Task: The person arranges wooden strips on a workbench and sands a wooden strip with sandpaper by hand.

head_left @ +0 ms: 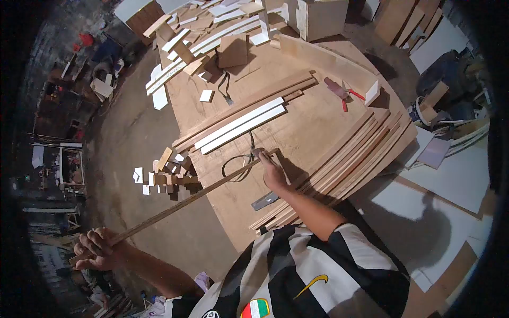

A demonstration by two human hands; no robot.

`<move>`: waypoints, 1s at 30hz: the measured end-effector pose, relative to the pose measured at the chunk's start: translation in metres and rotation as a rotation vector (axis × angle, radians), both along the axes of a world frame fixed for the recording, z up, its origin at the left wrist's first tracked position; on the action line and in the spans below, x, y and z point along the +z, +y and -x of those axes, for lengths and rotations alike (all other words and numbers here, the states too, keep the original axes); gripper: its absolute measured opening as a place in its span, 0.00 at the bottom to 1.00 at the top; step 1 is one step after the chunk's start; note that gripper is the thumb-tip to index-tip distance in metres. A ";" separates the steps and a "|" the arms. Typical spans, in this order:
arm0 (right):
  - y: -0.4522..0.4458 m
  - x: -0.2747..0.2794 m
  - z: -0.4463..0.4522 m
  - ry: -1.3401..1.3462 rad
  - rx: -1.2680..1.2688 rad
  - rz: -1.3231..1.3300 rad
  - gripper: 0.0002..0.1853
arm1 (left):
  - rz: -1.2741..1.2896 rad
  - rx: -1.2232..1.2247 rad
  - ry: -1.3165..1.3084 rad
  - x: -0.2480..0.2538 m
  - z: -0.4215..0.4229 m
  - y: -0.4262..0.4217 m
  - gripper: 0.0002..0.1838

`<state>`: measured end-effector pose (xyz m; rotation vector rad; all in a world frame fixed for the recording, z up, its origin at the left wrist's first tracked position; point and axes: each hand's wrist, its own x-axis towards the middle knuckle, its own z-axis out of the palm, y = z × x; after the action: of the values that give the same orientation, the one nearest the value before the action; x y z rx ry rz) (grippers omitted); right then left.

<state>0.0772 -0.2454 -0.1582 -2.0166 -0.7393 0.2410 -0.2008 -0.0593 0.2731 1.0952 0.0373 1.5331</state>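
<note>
A long thin wooden strip (180,205) runs slantwise from the lower left up to the workbench. My left hand (99,248) is wrapped round its lower end, out beyond the bench edge. Near the other end, above the bench top (217,204), my right hand (271,168) is closed on the same strip. A dark cable (229,160) loops on the bench beside my right hand. Just below that hand lies a flat grey metal piece (264,201). Two white strips (241,126) lie beyond it, alongside brown strips (212,126).
Many long strips (352,159) are stacked along the bench's near right side. Red-handled pliers (344,100) lie farther back. Small wood blocks (172,180) are piled by the left edge. Boards and offcuts (233,18) cover the far end. White panels (440,212) lie on the right.
</note>
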 end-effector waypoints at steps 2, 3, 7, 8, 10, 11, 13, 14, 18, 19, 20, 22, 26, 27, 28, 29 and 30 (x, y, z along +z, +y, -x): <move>-0.016 0.000 -0.016 0.084 0.130 -0.168 0.26 | -0.207 -0.452 -0.032 0.005 -0.007 0.000 0.30; -0.024 0.001 -0.024 0.134 0.197 -0.248 0.27 | -0.212 -0.435 -0.004 0.006 -0.007 0.001 0.30; -0.020 0.054 -0.039 0.030 0.017 0.490 0.26 | -0.180 -0.346 -0.002 0.001 0.004 0.003 0.29; -0.016 0.052 -0.038 0.045 0.019 0.481 0.25 | -0.153 -0.318 -0.011 0.001 0.005 0.002 0.29; 0.004 0.009 -0.024 0.066 0.045 0.248 0.24 | -0.120 -0.291 -0.030 -0.001 0.005 0.001 0.29; 0.014 -0.017 -0.012 0.051 0.080 0.043 0.24 | -0.113 -0.282 -0.036 -0.002 0.007 0.001 0.30; 0.000 0.016 -0.015 0.065 0.140 0.033 0.23 | -0.085 -0.232 -0.037 -0.003 0.012 0.003 0.30; -0.018 0.072 -0.026 0.073 0.177 0.124 0.23 | -0.044 -0.138 -0.037 -0.004 0.016 0.003 0.30; -0.014 0.046 -0.037 0.102 0.050 0.371 0.22 | 0.244 0.419 -0.007 -0.011 0.034 0.008 0.30; -0.008 0.035 -0.027 0.127 0.046 0.273 0.23 | 0.272 0.495 0.001 -0.011 0.032 0.008 0.30; -0.001 0.023 -0.018 0.152 0.046 0.175 0.23 | 0.303 0.570 0.011 -0.009 0.028 0.006 0.30; -0.002 0.043 0.014 0.188 0.059 -0.064 0.23 | -0.127 -0.281 -0.004 -0.012 0.028 0.006 0.32; 0.001 -0.039 -0.007 0.080 0.075 -0.196 0.24 | 0.256 0.599 0.026 -0.012 0.032 0.002 0.33; 0.000 -0.048 -0.023 0.076 0.050 -0.072 0.24 | 0.097 0.197 -0.014 -0.012 0.033 0.005 0.32; -0.001 -0.054 -0.036 0.074 0.024 0.050 0.24 | -0.065 -0.207 -0.051 -0.007 0.023 0.002 0.32; 0.001 -0.059 -0.042 0.072 -0.003 0.168 0.25 | -0.069 -0.213 -0.050 -0.004 0.015 -0.008 0.32; -0.001 -0.024 -0.036 0.075 -0.008 0.165 0.25 | -0.095 -0.254 -0.040 0.000 0.006 -0.011 0.32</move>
<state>0.1137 -0.2460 -0.1821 -2.1534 -0.6828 0.3814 -0.2073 -0.0705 0.2727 1.0986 -0.1972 1.3383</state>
